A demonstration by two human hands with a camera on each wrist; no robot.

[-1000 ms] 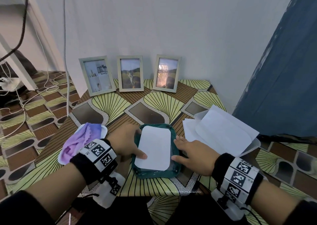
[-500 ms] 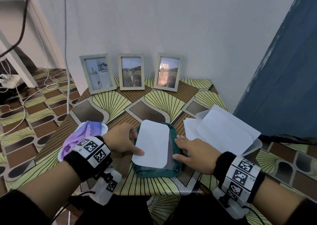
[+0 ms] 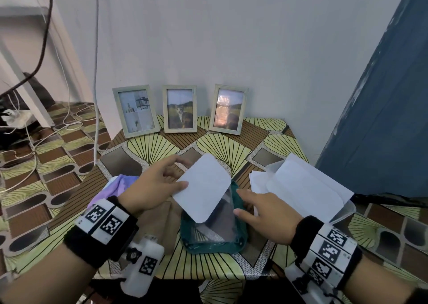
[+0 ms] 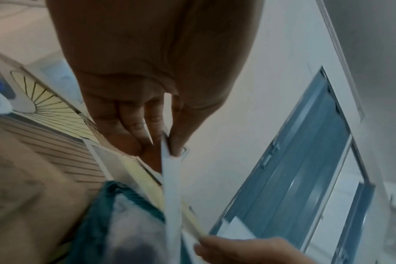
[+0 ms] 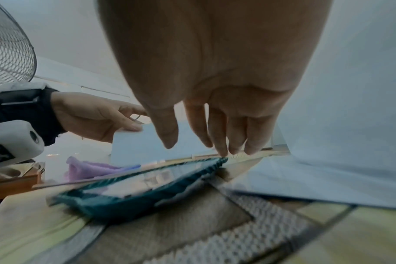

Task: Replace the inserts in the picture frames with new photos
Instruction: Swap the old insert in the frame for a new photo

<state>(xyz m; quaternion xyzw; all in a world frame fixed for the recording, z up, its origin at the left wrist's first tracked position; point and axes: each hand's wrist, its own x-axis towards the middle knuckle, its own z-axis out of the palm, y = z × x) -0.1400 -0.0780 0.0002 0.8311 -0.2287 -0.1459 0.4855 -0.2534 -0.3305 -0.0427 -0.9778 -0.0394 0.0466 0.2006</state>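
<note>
My left hand (image 3: pixel 162 183) pinches a white card with rounded corners (image 3: pixel 203 187) by its left edge, thumb on top, and holds it tilted above a teal-rimmed frame with a clear pane (image 3: pixel 215 232) lying flat near the table's front edge. The left wrist view shows the card (image 4: pixel 170 178) edge-on between thumb and fingers (image 4: pixel 138 128). My right hand (image 3: pixel 261 206) hovers over the teal frame's right edge with straight fingers (image 5: pixel 217 141), holding nothing. Three pale wooden frames stand against the wall: left (image 3: pixel 135 110), middle (image 3: pixel 180 108), right (image 3: pixel 228 109).
A clear tray with white sheets (image 3: pixel 308 187) sits at the right of the patterned table (image 3: pixel 208 264). A purple cloth (image 3: pixel 115 185) lies at the left. Cables hang down the left wall (image 3: pixel 95 72). A blue door (image 3: pixel 382 118) stands at the right.
My left hand has lifted the white card off the teal frame and swung it up and to the rear. My right hand has stayed at the frame's right side, fingers raised.
</note>
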